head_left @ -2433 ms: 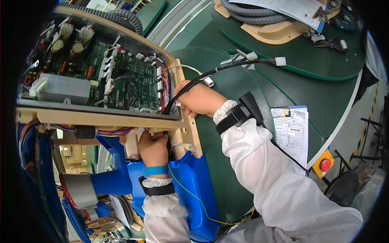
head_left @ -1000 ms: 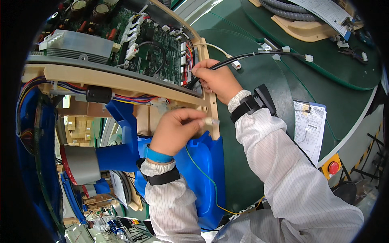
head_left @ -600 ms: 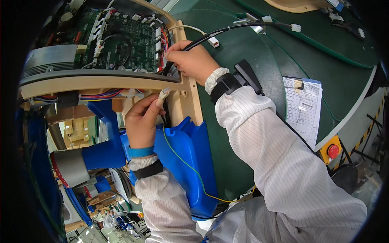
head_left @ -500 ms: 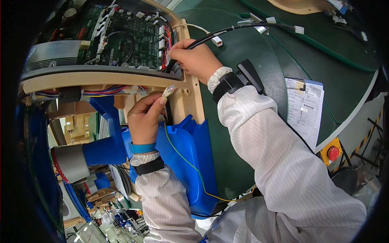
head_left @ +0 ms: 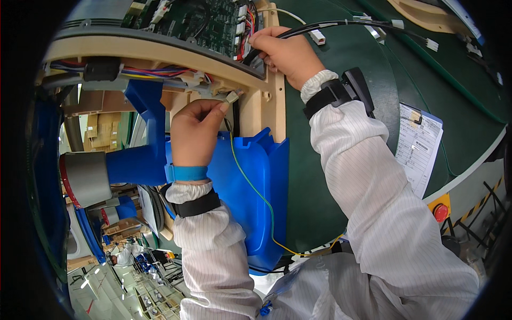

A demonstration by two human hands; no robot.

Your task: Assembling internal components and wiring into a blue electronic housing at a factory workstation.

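Observation:
My left hand [head_left: 194, 128] pinches a small pale connector plug [head_left: 232, 96] between thumb and fingertips, just below the beige frame [head_left: 165, 56]. A thin green-yellow wire [head_left: 250, 184] hangs beside that hand and runs down toward my body; its upper end is hidden. At the corner of the open housing, my right hand [head_left: 290, 57] grips a thick black cable [head_left: 333, 24]. The cable passes over the hand and stretches right, ending in white connectors [head_left: 432, 45]. A green circuit board [head_left: 205, 32] with plugged wires lies in the housing, left of my right hand.
A blue plastic part [head_left: 240, 197] stands below my left hand. On the green table [head_left: 341, 154] lie a clipboard with a paper form [head_left: 418, 146] and a loose white connector [head_left: 318, 37]. A red push button [head_left: 440, 212] sits beyond the table edge.
The view has shifted, so the housing sits higher and farther right. My left hand has brought the plug up close under the beige frame. My right hand keeps its grip on the black cable.

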